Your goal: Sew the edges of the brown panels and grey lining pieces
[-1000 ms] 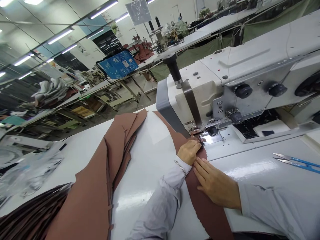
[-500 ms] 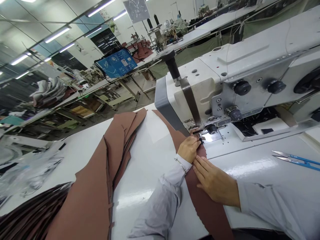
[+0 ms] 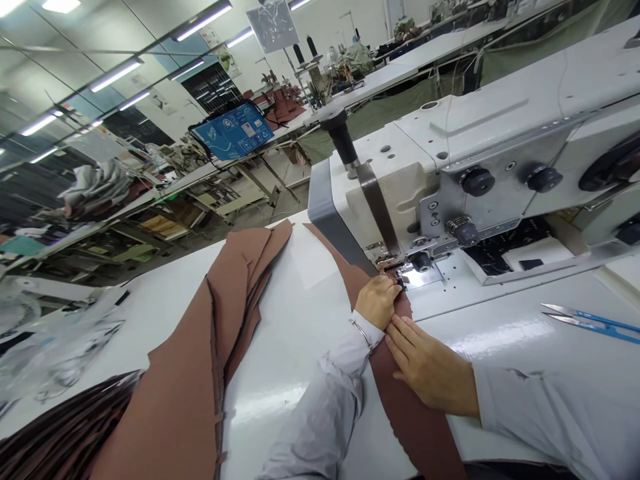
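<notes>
A long brown leather-like panel runs from the front of the table up under the presser foot of the sewing machine. Right beside the foot, my left hand is closed on the panel's edge, its fingers bent and pressed together; the fingertips are partly hidden. My right hand lies flat on the same panel just nearer to me, fingers stretched out and touching the left wrist area. The needle itself cannot be made out.
More brown panels lie stacked on the left of the white table, beside a bundle of dark strips. Blue-handled thread snips lie at the right. An open box sits under the machine arm. Other workbenches stand behind.
The view has shifted slightly, so the machine and snips appear a little further left. Both hands keep nearly the same position on the panel.
</notes>
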Demonstrator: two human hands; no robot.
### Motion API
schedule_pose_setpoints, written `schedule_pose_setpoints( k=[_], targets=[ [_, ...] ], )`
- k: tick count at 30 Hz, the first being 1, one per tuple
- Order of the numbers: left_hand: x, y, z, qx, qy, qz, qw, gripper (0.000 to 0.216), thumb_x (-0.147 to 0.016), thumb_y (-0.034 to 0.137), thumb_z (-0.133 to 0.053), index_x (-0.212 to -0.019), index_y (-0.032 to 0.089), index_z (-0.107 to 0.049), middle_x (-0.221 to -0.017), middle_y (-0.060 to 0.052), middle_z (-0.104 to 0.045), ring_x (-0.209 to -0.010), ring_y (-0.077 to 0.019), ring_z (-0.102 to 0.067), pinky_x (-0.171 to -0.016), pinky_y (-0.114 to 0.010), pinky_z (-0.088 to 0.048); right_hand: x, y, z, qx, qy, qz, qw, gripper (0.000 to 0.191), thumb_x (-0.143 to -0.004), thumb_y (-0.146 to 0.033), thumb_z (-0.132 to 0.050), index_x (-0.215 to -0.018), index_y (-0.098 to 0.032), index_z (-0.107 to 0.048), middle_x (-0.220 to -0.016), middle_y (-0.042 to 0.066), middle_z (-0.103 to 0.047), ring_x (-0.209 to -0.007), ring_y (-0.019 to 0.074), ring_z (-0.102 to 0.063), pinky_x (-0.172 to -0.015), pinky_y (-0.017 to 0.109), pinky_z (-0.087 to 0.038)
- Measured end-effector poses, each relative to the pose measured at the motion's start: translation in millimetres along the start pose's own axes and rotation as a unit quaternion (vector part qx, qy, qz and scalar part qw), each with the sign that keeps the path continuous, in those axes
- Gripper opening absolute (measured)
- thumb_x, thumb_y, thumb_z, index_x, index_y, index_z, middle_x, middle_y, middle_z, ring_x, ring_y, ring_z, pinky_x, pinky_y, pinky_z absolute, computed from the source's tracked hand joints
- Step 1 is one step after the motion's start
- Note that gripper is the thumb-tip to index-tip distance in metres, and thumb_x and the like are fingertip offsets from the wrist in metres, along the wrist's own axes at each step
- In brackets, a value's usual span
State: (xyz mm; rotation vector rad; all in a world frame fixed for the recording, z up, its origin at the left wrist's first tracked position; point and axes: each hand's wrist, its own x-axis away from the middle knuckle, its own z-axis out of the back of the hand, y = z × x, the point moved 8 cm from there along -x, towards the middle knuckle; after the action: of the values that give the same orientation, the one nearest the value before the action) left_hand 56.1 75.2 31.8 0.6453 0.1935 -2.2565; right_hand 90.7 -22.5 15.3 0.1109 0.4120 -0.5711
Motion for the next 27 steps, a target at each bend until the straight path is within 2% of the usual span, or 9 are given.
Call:
schedule_pose_setpoints(
  k=[14, 18, 20, 23, 27],
  targets=[
    [0, 0, -4, -0.013, -0.026, 0.015, 0.999, 0.019, -0.081, 0.006, -0.045, -0.077, 0.013, -0.062, -0.081, -0.006, -0.065, -0.082, -0.0175, -0.058, -0.073, -0.030, -0.052, -1, 2, 1, -0.015, -0.015, 0.001, 1.000, 0.049, -0.088, -0.034, -0.045, -0.117, 0.005, -0.049, -0.124, 0.025, -0.043, -0.120, 0.0351, -0.032, -0.101, 0.046, -0.026],
    [2, 1, -3, -0.005, -0.018, 0.007, 1.000, 0.020, -0.082, 0.007, -0.044, -0.082, 0.014, -0.063, -0.087, -0.007, -0.066, -0.088, -0.0178, -0.058, -0.077, -0.031, -0.053, 6, 0, 8, -0.066, -0.067, 0.050, 0.994, 0.066, -0.083, -0.049, -0.048, -0.123, 0.003, -0.043, -0.130, 0.024, -0.035, -0.123, 0.0354, -0.026, -0.102, 0.046, -0.024],
    [4, 1, -2, 0.004, -0.012, 0.006, 1.000, 0.020, -0.083, 0.009, -0.043, -0.085, 0.014, -0.063, -0.093, -0.008, -0.066, -0.093, -0.0180, -0.058, -0.080, -0.031, -0.052, 15, -9, 12, -0.062, -0.078, 0.075, 0.992, 0.060, -0.082, -0.044, -0.052, -0.124, -0.002, -0.044, -0.132, 0.020, -0.036, -0.123, 0.0336, -0.029, -0.102, 0.047, -0.024],
    [7, 0, -2, 0.011, 0.002, 0.008, 1.000, 0.021, -0.085, 0.011, -0.042, -0.086, 0.013, -0.063, -0.095, -0.008, -0.066, -0.095, -0.0182, -0.058, -0.083, -0.032, -0.052, 29, -27, 16, -0.025, -0.052, 0.081, 0.995, 0.040, -0.084, -0.024, -0.049, -0.122, -0.012, -0.047, -0.130, 0.012, -0.041, -0.119, 0.0308, -0.036, -0.099, 0.048, -0.027],
    [13, -2, -1, 0.015, 0.035, 0.012, 0.999, 0.023, -0.085, 0.011, -0.041, -0.084, 0.014, -0.064, -0.094, -0.007, -0.067, -0.094, -0.0167, -0.060, -0.083, -0.031, -0.052, 38, -38, 22, -0.028, -0.024, 0.072, 0.997, 0.037, -0.084, -0.023, -0.046, -0.120, -0.014, -0.049, -0.129, 0.011, -0.043, -0.116, 0.0297, -0.039, -0.096, 0.049, -0.030]
  ],
)
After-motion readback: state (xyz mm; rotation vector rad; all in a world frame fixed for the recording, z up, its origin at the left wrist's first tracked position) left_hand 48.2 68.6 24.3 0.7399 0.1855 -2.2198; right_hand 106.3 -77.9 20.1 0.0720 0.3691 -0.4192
